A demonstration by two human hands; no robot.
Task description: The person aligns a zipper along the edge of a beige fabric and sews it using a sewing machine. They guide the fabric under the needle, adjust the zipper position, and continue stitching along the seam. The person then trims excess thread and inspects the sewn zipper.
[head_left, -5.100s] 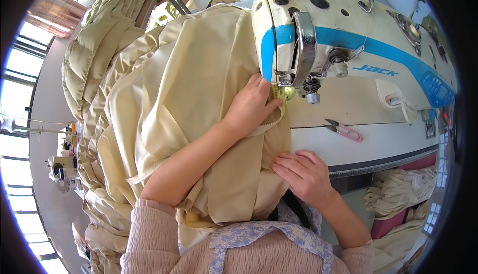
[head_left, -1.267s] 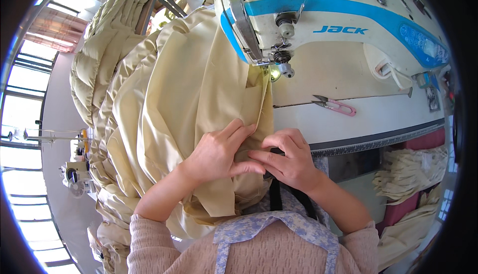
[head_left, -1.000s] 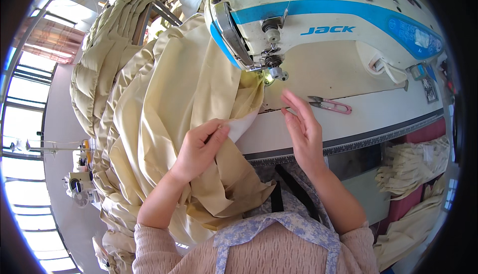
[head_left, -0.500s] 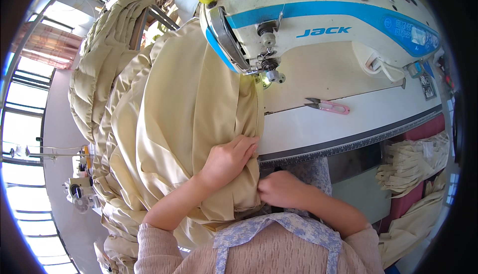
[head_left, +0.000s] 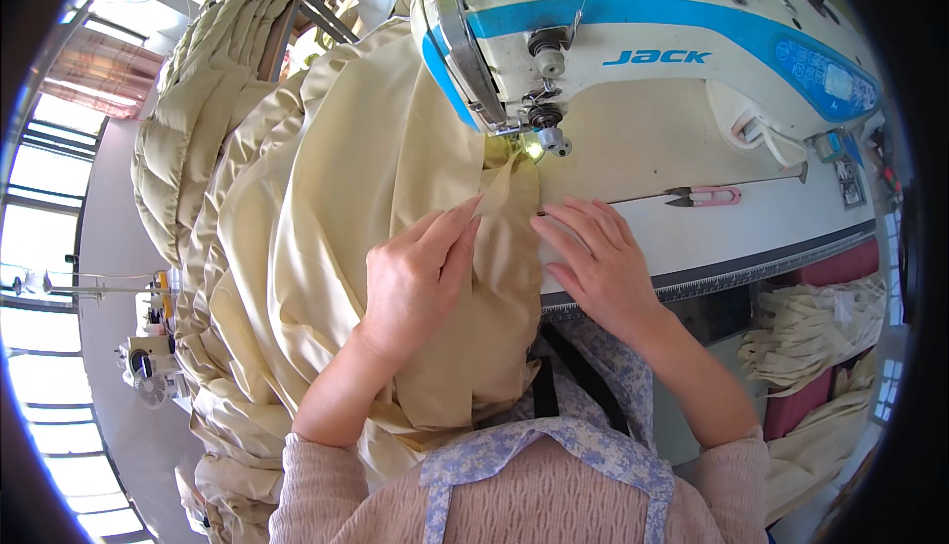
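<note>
A large piece of shiny beige fabric (head_left: pixel 336 159) drapes in folds from the sewing machine (head_left: pixel 593 35) down to my lap. My left hand (head_left: pixel 420 272) is closed on a raised flap of this fabric, pinched between thumb and fingers just in front of the needle area. The fabric's right edge runs up under the lit presser foot, whose details are too small to make out. At that edge lies my right hand (head_left: pixel 598 262), fingers stretched and slightly apart, fingertips touching the fabric margin or the table; I cannot tell which.
Pink-handled thread snips (head_left: pixel 710 196) lie on the white table right of my right hand. A ruler strip (head_left: pixel 712 282) lines the table's front edge. Beige fabric pieces (head_left: pixel 811 332) are stacked at the right. A quilted beige garment (head_left: pixel 203 119) hangs at the far left.
My left hand has moved up and lifted a fabric flap. My right hand has come up from the fabric's lower edge onto the table side and opened. The view has shifted slightly.
</note>
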